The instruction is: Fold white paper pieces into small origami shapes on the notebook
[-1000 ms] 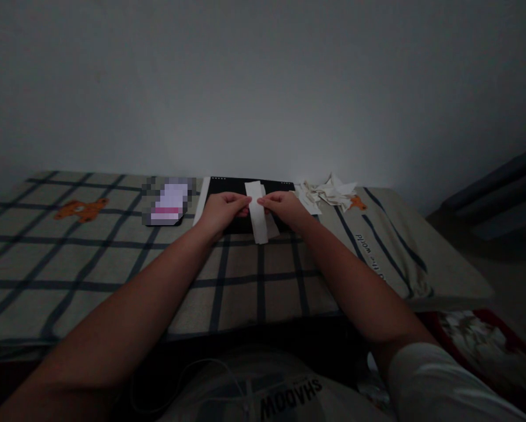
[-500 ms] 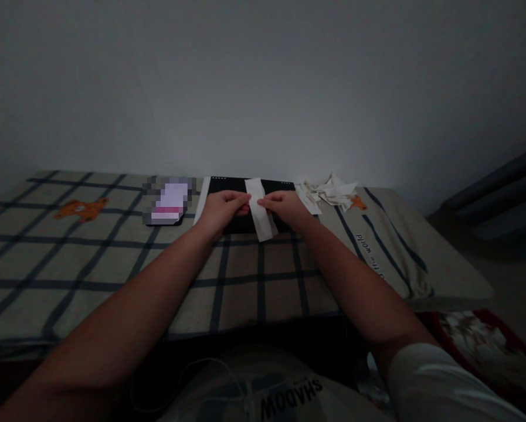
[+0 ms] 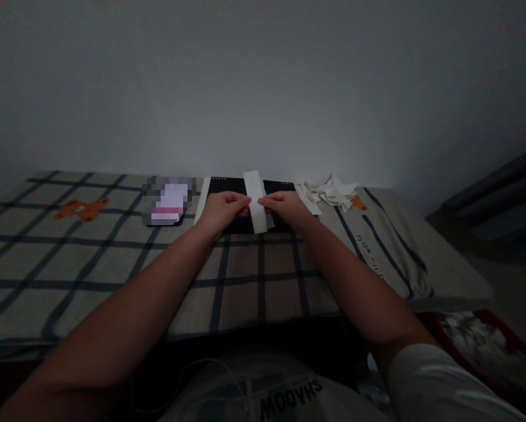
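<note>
A long white paper strip (image 3: pixel 256 199) stands nearly upright between my hands, above a black board (image 3: pixel 231 186) that lies on the checked cloth. My left hand (image 3: pixel 224 211) pinches the strip's left edge with closed fingers. My right hand (image 3: pixel 285 209) pinches its right edge the same way. The two hands face each other, fingertips almost touching across the strip.
A pile of folded white paper pieces (image 3: pixel 331 193) lies to the right of the board. A phone (image 3: pixel 169 202) with a lit screen rests to the left. A white sheet (image 3: pixel 201 200) pokes out under the board's left side. The checked cloth (image 3: pixel 113 264) covers the table by a plain wall.
The paper strip has shifted upward and away between my fingers; its lower end now stops at the board's near edge. My hands have stayed in place.
</note>
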`<state>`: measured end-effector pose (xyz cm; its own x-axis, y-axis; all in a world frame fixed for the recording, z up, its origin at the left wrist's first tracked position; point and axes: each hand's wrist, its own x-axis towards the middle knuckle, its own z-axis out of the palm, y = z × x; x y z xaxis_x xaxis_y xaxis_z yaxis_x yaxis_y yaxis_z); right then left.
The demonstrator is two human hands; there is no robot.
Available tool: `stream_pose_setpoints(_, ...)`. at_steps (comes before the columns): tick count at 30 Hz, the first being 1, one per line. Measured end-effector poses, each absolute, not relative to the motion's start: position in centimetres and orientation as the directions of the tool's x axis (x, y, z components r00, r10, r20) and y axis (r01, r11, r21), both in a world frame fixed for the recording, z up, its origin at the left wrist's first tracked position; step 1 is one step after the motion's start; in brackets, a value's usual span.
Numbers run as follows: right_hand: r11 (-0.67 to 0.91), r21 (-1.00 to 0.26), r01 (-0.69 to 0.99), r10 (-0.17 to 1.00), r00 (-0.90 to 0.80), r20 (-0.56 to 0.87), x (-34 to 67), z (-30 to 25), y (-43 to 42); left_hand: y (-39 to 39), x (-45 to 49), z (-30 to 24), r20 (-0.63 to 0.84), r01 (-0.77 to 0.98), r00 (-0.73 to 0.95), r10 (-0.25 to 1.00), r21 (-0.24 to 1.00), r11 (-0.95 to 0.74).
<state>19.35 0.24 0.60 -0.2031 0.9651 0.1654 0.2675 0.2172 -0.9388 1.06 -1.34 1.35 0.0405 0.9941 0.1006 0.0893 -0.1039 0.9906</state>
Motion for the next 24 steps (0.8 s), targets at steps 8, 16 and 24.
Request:
stream_pose_setpoints(8,0.206,-0.929,0.309,0.973,-0.167,0.16,19.38,0.65,0.19,-1.13,1.09,1.03,0.096,0.024,0.07,0.993,0.995,-0.098)
stream_pose_setpoints(16,0.227,-0.909,0.35,0.972,-0.14,0.189,19.47,0.34,0.54,-1.13,1.0,0.92,-0.008,0.038,0.144,0.99,0.999,0.002)
stream_pose_setpoints(24,0.222,-0.935,0.275,0.964,-0.203,0.17,19.38,0.54,0.21,-1.15,1.01,1.14,0.123,0.111,0.038,0.992,0.986,-0.127)
